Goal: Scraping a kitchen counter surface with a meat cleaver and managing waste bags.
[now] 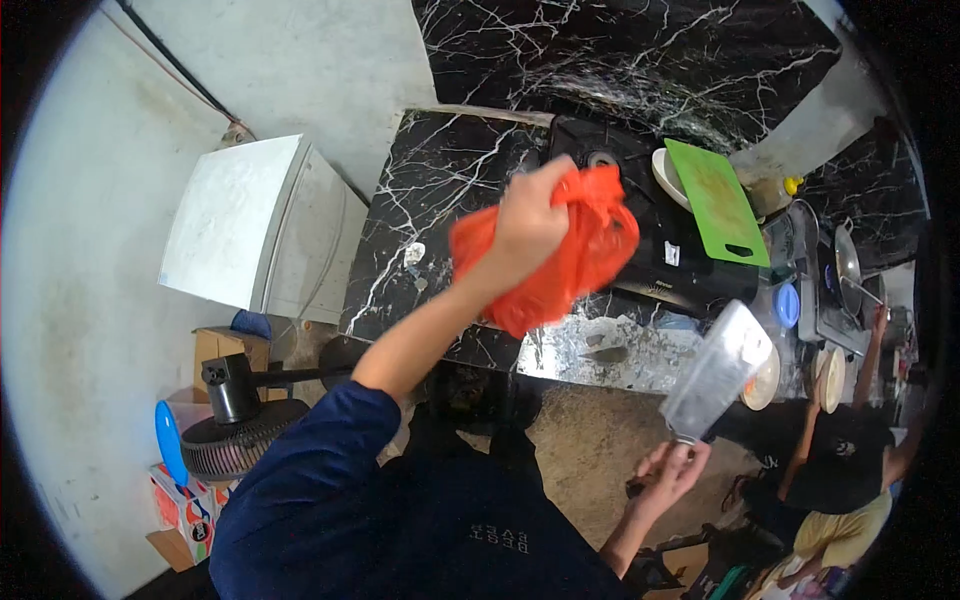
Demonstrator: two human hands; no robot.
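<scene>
My left hand [531, 214] grips a red-orange plastic bag [551, 281] near its gathered handles, over the marble-patterned black counter [427, 187]. The bag hangs beside the black gas stove [637, 247]; what it holds is hidden. Lower right, my right hand [671, 472] closes around the handle of a broad-bladed cleaver [716, 375]. Its blade points up and to the right, off the counter's front edge. A green cutting board [716, 199] leans over a white bowl [670, 178] on the stove's right side.
Left of the counter stands a small white refrigerator [255, 225], with a black fan [244, 435] below it. Another person [840, 457] at the right holds a light plate [831, 380] near the sink [832, 319]. A blue-lidded container [786, 306] stands nearby.
</scene>
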